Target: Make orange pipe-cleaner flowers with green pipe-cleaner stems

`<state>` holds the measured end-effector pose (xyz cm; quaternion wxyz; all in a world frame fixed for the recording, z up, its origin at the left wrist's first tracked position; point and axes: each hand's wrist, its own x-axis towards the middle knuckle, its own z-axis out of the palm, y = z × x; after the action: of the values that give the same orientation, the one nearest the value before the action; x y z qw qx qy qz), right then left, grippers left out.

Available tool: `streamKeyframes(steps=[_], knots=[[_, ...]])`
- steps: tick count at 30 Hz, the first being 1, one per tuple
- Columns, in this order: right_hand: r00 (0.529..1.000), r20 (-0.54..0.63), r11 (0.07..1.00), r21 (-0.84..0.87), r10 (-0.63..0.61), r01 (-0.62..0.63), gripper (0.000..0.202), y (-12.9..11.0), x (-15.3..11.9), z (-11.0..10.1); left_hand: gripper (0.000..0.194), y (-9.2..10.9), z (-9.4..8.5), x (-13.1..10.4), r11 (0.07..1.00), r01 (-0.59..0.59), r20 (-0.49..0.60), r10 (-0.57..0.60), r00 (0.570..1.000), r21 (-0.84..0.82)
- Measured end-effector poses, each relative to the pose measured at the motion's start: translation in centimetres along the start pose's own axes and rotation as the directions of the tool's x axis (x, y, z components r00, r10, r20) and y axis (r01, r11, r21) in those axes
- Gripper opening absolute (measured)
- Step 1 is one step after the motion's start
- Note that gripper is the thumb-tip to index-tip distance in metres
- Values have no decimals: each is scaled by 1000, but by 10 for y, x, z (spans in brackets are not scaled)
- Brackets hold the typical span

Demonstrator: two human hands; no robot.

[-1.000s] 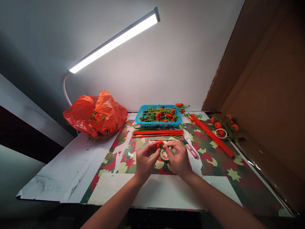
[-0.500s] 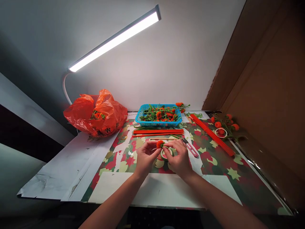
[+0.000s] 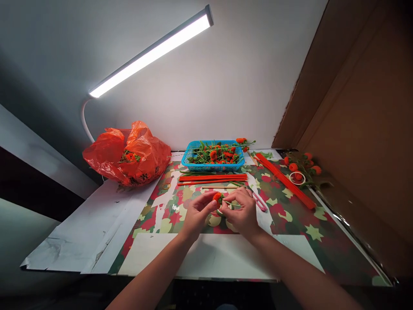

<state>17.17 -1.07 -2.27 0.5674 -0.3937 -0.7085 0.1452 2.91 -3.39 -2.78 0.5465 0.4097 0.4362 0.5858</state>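
An orange pipe-cleaner flower [image 3: 218, 197] with a green base is held between my two hands above the middle of the table. My left hand [image 3: 197, 214] pinches its orange head from the left. The fingers of my right hand [image 3: 241, 212] are closed at the green base, and a thin green strand [image 3: 232, 204] runs out along them to the right. Below the flower, a roll of green tape is mostly hidden by my right hand. Beside that hand lies a pink-handled cutter [image 3: 260, 202], its far end partly covered.
A blue basket [image 3: 185, 162] of orange flowers and green stems stands at the back. Orange stems [image 3: 213, 178] and a wooden stick [image 3: 219, 187] lie before it. An orange bag [image 3: 151, 159] sits left under a lamp [image 3: 151, 51]; an orange bundle [image 3: 285, 181] and flowers [image 3: 293, 167] lie right.
My right fingers have shifted slightly at the flower's base, and the flower has turned a little, its green base showing more. The whole view has drifted slightly.
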Motion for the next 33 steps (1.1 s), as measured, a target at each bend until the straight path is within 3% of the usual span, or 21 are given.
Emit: streamKeyframes(steps=[4, 8, 12, 18, 24, 25, 29, 33], knots=[[993, 108, 999, -16, -50, 52, 6, 0, 1, -3, 33, -2, -4, 6, 979, 126, 4, -127, 992, -159], [992, 125, 999, 46, -6, 1, 24, 0, 1, -5, 33, -2, -6, 9, 945, 179, 2, -186, 983, -275], [993, 111, 997, 68, 40, -48, 4, 4, 2, -3, 35, -1, -5, 8, 949, 168, -31, -182, 983, -266], [966, 255, 999, -8, 37, -37, 18, 11, -2, 2, 31, 0, -5, 5, 968, 110, -35, -121, 992, -227], [958, 274, 991, 75, 84, -108, 13, 11, -1, 0, 27, -1, -10, 11, 863, 287, -39, -332, 943, -416], [959, 271, 986, 114, 86, -121, 8, 11, -1, 0, 25, -2, -11, 11, 850, 318, -21, -360, 933, -421], [957, 283, 956, 260, 58, -135, 24, 11, -2, 4, 25, -6, -10, 9, 860, 397, 71, -396, 916, -320], [972, 226, 965, 232, 68, -121, 24, 14, -3, 5, 29, -5, -7, 4, 951, 263, 25, -262, 965, -164]])
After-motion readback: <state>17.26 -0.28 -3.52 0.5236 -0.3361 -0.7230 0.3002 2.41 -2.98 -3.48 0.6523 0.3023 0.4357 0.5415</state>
